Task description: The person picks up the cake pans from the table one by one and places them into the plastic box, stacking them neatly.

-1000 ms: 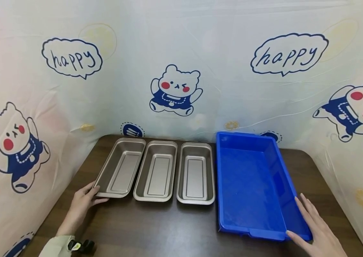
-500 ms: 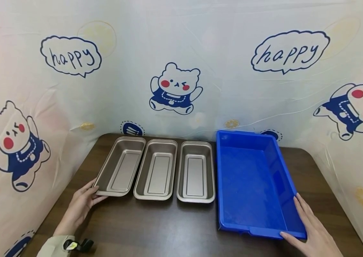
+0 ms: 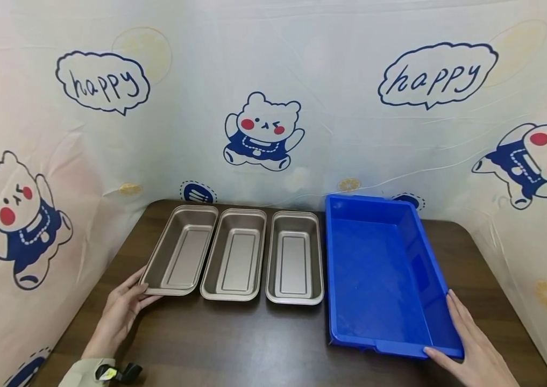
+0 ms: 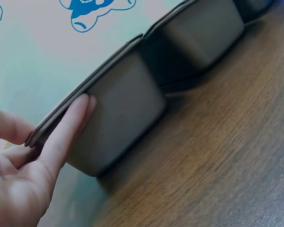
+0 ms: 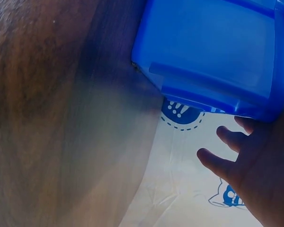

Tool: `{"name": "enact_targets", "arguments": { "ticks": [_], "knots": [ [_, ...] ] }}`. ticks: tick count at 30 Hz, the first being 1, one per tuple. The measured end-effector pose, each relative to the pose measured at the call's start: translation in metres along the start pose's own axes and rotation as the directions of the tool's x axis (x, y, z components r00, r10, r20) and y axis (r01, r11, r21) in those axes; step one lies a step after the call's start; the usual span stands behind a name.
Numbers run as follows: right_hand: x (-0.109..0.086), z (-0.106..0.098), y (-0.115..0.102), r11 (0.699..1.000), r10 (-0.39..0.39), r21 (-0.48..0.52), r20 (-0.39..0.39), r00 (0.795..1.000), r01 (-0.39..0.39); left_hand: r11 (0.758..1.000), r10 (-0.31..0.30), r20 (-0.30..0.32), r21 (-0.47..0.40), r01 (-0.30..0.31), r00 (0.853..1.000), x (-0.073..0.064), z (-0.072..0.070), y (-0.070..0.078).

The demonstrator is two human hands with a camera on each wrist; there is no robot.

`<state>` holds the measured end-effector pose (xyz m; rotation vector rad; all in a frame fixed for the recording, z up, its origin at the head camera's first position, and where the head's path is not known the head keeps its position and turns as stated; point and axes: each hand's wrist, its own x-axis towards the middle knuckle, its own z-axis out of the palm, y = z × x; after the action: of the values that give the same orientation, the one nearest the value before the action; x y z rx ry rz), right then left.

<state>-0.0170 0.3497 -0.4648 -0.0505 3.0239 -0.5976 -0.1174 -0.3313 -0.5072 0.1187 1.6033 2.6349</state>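
Grey rectangular metal pan lay beyond left hand pinching it; straight-fingered right hand touched blue rectangular plastic tray.

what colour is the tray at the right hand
The tray is blue, shown best in the head view.

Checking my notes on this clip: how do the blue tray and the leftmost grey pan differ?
The blue tray is larger than the leftmost grey pan. The tray is bright blue, the pan brownish grey. The right hand touches the tray's near right corner, while the left hand pinches the pan's near left corner. Both are open-topped and roughly rectangular.
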Motion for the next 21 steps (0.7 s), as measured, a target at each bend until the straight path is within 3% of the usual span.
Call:
{"name": "enact_targets", "arguments": {
  "ticks": [9,16,21],
  "knots": [
    [-0.002,-0.002,-0.002,0.999,0.018,0.045,0.015,1.000,-0.019,0.996,0.083,-0.014,0.016,-0.083,0.996,-0.001,0.011,0.006],
    [-0.003,-0.002,-0.001,0.999,0.027,0.044,0.024,0.999,-0.028,0.986,0.158,-0.034,0.056,-0.156,0.987,-0.004,0.027,0.023],
    [-0.002,-0.002,-0.001,0.998,0.024,0.055,0.027,0.999,-0.025,0.982,0.191,-0.029,0.012,-0.190,0.981,-0.003,0.042,0.035]
  ]
}}
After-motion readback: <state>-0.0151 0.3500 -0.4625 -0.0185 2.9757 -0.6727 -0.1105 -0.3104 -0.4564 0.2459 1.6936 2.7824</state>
